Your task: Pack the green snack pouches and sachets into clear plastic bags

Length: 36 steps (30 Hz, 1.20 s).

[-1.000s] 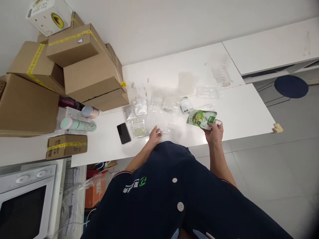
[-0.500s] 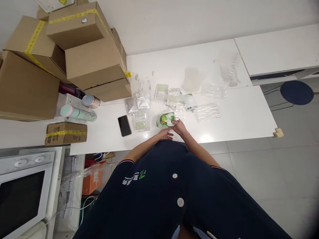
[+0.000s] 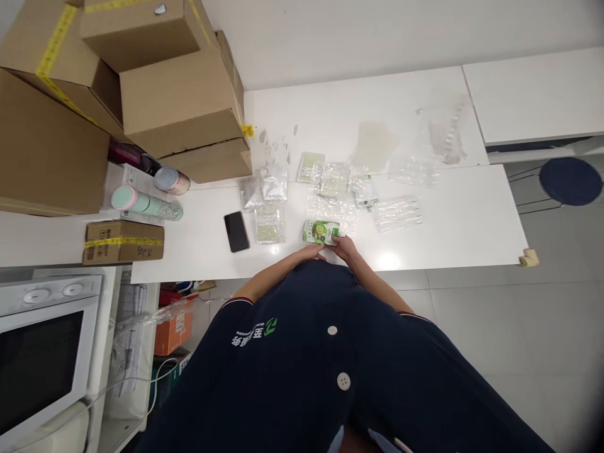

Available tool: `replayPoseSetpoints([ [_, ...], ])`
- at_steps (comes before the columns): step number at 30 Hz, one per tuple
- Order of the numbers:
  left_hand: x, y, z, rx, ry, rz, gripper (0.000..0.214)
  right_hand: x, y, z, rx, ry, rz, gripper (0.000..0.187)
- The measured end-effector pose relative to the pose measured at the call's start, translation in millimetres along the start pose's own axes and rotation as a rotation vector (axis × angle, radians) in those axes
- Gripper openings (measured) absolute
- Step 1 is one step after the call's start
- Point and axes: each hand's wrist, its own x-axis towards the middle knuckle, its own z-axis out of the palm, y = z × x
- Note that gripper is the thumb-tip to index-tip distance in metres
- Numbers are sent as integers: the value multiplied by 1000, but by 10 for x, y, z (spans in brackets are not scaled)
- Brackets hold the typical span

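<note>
The 1 green fruit-print pouch [image 3: 319,231] was nr the front edge of the white table [image 3: 198,255], approx. in front of the wearer's middle, printed face up; R hand [image 3: 345,246] was closed on its right end, thumb over the print; L hand [image 3: 313,253] was at the pouch's lower edge, just beside R hand, fingers partly hidden, so can't tell if it gripped or only touched; just beyond the pouch was crinkly clear wrap [image 3: 330,207], qty unclear; past that, 2 pale-green pkts, i.e. a left pkt [image 3: 309,168] and a right pkt [image 3: 334,181], the latter w/ clear film about it; 1 white-and-green pouch [image 3: 365,195] lay to their right, partly under film; 1 more pale-green item, the near pkt [image 3: 268,228], lay left of the held pouch, w/ 1 silvery pkt [image 3: 275,187] above it; 1 black phone [image 3: 236,231] lay left of those; 1 clear ridged sheet [image 3: 399,214] was over on the right; farther left, 1 mint bottle [image 3: 146,202] on its side, 1 lidded jar [image 3: 172,180] nr it, 1 small taped carton [image 3: 123,241], plus at least 4 bigger cardboard boxes [image 3: 179,104], stacked; lower left, 1 microwave [image 3: 38,352] w/ 2 knobs; far right, 1 dark-blue stool [image 3: 570,181].
</note>
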Motion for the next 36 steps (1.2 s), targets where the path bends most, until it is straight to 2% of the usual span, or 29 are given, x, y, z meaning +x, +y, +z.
replayPoseSetpoints([
  [2, -84, -23, -41, 219, 80, 115, 41, 8, 35, -20, -31, 52, 5, 28],
  [5, -265, -96, -179, 668, 364, 313, 32, 19, 65, -37, -70, 102, 4, 29],
  [7, -359, -155, -283, 948, 526, 407, 38, 18, 69, -47, -111, 115, 5, 30],
  [10, -367, -234, -377, 1252, 573, 486, 54, 3, 56, -63, -157, 139, 7, 28],
  [12, -286, -269, -379, 1351, 572, 540, 57, -10, 39, -67, -141, 150, 7, 26],
  [15, -118, -294, -325, 1398, 581, 602, 56, -14, 15, -64, -178, 181, 4, 24],
  [21, 55, -299, -292, 1377, 619, 629, 47, 24, 0, -79, -449, 268, -47, 25],
  [25, 56, -316, -366, 1306, 594, 654, 43, -42, -77, -85, -933, 276, -135, 32],
  [29, -8, -324, -419, 1248, 493, 659, 41, -205, -194, -46, -1434, 301, -381, 52],
  [31, -62, -306, -422, 1212, 475, 651, 40, -287, -210, -43, -1589, 170, -516, 63],
  [34, -166, -263, -411, 1170, 497, 665, 36, -374, -163, -99, -1765, -132, -627, 75],
  [36, -244, -233, -409, 1147, 509, 698, 34, -399, -127, -165, -1815, -224, -666, 72],
])
